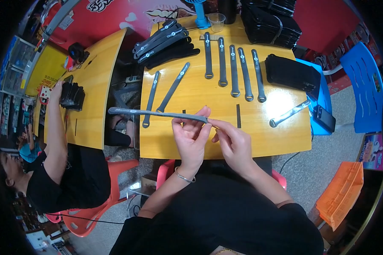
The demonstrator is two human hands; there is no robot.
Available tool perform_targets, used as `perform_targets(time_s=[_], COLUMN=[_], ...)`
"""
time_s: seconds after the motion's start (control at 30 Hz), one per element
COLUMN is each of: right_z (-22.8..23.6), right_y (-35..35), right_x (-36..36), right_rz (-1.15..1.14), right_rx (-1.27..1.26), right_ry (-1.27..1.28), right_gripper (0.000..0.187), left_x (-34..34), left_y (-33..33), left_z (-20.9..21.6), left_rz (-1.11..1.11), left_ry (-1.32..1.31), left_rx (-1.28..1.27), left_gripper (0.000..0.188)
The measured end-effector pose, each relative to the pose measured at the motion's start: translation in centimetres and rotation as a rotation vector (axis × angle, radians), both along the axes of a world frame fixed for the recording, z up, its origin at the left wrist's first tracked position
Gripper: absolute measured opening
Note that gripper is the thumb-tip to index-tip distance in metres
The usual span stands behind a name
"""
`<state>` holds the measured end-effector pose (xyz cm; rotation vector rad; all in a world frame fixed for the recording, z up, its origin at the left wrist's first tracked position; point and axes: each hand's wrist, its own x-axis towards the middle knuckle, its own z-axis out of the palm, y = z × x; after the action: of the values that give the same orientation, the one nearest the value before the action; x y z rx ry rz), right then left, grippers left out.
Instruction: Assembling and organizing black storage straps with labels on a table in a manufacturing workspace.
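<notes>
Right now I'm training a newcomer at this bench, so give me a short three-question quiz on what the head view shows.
1. True or false: both hands hold the same grey strap.
2. How many straps lie in the neat row at the table's far side?
3. Which hand wears the bracelet: A left hand, B right hand?

Key: 1 true; 2 five; 3 A.

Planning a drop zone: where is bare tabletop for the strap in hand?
Bare wood runs along the near edge, right of the right hand, below the silver strap. A smaller patch lies left of the left hand. The far half is crowded: strap row, black pouch.
</notes>
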<state>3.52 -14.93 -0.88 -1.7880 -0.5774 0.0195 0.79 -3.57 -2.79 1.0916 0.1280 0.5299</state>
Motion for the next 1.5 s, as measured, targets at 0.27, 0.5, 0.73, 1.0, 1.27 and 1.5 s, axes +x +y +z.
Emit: perform_targets(time_s=[0.27,0.5,0.73,1.0,1.27,1.5], right_z=[-0.2,-0.4,-0.8,-0.6,-1.4,-0.1], right_y=[0.0,0.4,0.5,0.0,0.0,-0.2], right_x=[0.2,0.8,0.9,0.9,1.2,1.1], right_rz=[0.001,0.008,-0.024,0.087,0.089,-0.07], right_rx=[0.046,0.098,0.17,0.231,0.231,-0.167], right_ry=[0.068,0.11,0.176,0.435,0.27,-0.317], right_gripper=[0.026,0.025,0.022,0.022,0.022,0.022], left_x=[-0.1,0.3,0.5,0.9,0.0,0.4], left_y=[0.9,1.4,1.8,2.6,2.7,1.9], left_z=[-0.3,-0.8,-0.7,-0.1,0.0,0.2], left_rz=[-0.103,-0.039,-0.106,-0.225,-0.311,-0.138], left_ry=[0.093,0.075,0.082,0.079,0.079,0.182], left_rx=[0.151,0.333,0.347,0.283,0.15,0.183], left_gripper=[0.013,0.005,0.003,0.017,0.015,0.008])
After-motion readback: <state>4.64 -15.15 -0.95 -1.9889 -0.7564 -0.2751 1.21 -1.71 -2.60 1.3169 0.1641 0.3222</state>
